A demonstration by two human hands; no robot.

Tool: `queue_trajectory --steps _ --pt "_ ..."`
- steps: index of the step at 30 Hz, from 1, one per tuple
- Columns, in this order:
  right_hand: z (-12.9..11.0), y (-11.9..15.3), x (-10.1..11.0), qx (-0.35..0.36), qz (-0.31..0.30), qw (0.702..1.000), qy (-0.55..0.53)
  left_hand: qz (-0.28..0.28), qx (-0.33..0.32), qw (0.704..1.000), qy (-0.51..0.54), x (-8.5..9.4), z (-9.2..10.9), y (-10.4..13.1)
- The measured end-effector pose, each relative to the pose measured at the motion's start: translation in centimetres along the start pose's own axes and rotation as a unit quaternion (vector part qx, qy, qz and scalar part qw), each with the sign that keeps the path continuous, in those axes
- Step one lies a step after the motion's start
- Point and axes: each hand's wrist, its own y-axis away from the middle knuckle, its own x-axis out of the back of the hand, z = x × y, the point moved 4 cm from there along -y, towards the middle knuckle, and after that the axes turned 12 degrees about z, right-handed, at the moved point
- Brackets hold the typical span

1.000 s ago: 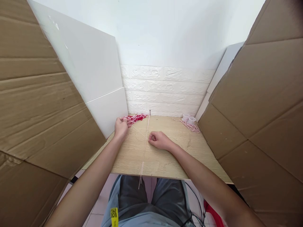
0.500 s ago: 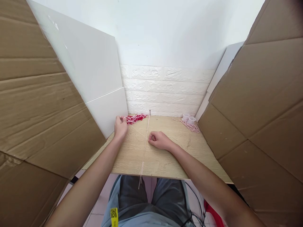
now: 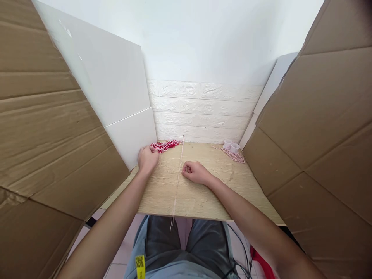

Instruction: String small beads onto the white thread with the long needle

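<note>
A thin pale string runs taut from a nail at the back of the table, down over the front edge. Beside its middle, my right hand is closed in a pinch, with the fingertips at the string. My left hand is at the left end of a loose pile of red and pink-white string. Its fingers are bent and closed on strands there, though the fingertips are partly hidden.
Two small clear cups stand at the back right, with a pink string bundle by them. Cardboard panels flank the wooden table. A white brick-patterned wall closes the back. Tape crosses the taut string near the front.
My left hand has turned and shifted slightly down, its fingers now over the pile's left end. The thread stretched between the hands no longer shows as taut. My right hand stays put.
</note>
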Motion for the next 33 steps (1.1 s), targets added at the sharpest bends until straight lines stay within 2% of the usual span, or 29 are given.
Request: queue_trajectory --steps 4,7,9,13,18,24,33 --pt "0.0 0.0 0.0 -0.007 0.002 1.0 -0.008 0.031 -0.025 0.998 -0.04 0.5 0.4 0.4" --pt "0.1 0.0 0.0 -0.012 0.006 1.0 -0.016 0.044 -0.068 0.997 -0.001 0.7 1.1 0.7" --pt "0.1 0.0 0.1 -0.01 0.011 1.0 -0.019 0.004 -0.086 0.996 0.037 0.3 1.4 0.9" --pt "0.1 0.0 0.4 -0.005 0.025 1.0 0.002 -0.134 -0.103 0.983 0.068 -1.0 1.9 1.8" --pt "0.4 -0.1 0.7 -0.001 0.034 0.998 0.061 -0.223 -0.126 0.966 0.039 -2.2 1.8 2.6" --pt "0.6 -0.2 0.6 -0.006 0.02 0.999 0.048 -0.249 -0.147 0.957 0.03 -2.8 1.2 2.7" --pt "0.7 -0.1 1.5 -0.037 0.056 0.997 -0.046 -0.259 -0.147 0.954 0.03 -2.7 1.2 2.8"
